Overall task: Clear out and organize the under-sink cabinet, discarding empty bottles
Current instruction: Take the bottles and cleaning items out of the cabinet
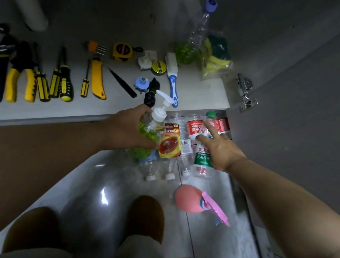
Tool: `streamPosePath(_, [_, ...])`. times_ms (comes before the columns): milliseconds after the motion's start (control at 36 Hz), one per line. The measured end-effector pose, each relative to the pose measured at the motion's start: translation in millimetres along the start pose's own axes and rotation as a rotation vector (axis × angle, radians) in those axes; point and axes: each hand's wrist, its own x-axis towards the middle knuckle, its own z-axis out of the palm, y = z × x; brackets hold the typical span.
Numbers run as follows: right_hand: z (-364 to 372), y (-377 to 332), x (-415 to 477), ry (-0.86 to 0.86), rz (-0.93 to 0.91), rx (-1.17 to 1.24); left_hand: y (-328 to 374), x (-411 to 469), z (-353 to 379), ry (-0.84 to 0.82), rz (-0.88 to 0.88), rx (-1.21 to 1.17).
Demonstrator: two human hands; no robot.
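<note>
My left hand (pixel 127 127) grips a clear pump bottle (pixel 152 124) holding green liquid, white pump head pointing right, just in front of the cabinet's floor edge. My right hand (pixel 218 148) hovers with fingers spread over a green-capped water bottle (pixel 204 154) lying among several empty clear bottles (pixel 167 168) on the tiled floor. Red-labelled bottles (pixel 194 127) lie behind it. A red and yellow packet (pixel 170 141) rests between my hands. Inside the cabinet stands a tall clear bottle (pixel 193 38) with green liquid at its bottom.
On the cabinet floor (pixel 207 90) lie pliers (pixel 19 77), screwdrivers, a yellow knife (pixel 98 79), a tape measure (pixel 122 51), a blue-white brush (pixel 173 82) and bagged sponges (pixel 215 55). A pink spray bottle (pixel 194 200) lies on the floor tiles. A door hinge (pixel 245 93) sits right.
</note>
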Motion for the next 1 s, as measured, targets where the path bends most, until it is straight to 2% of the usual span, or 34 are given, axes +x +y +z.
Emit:
streamPosePath(167, [14, 3, 5, 0.052, 0.021, 0.127, -5, 0, 6, -0.029, -0.011, 0.033])
streamPosePath(306, [25, 2, 5, 0.120, 0.131, 0.239, -8, 1, 11, -0.026, -0.004, 0.034])
streamPosePath(556, [31, 9, 13, 0.221, 0.351, 0.577, -7, 2, 15, -0.039, 0.012, 0.010])
streamPosePath(778, [36, 17, 13, 0.264, 0.340, 0.575, -2, -3, 19, -0.048, 0.027, 0.052])
streamPosePath(1000, [35, 21, 1, 0.213, 0.324, 0.576, 5, -5, 20, -0.072, 0.020, 0.066])
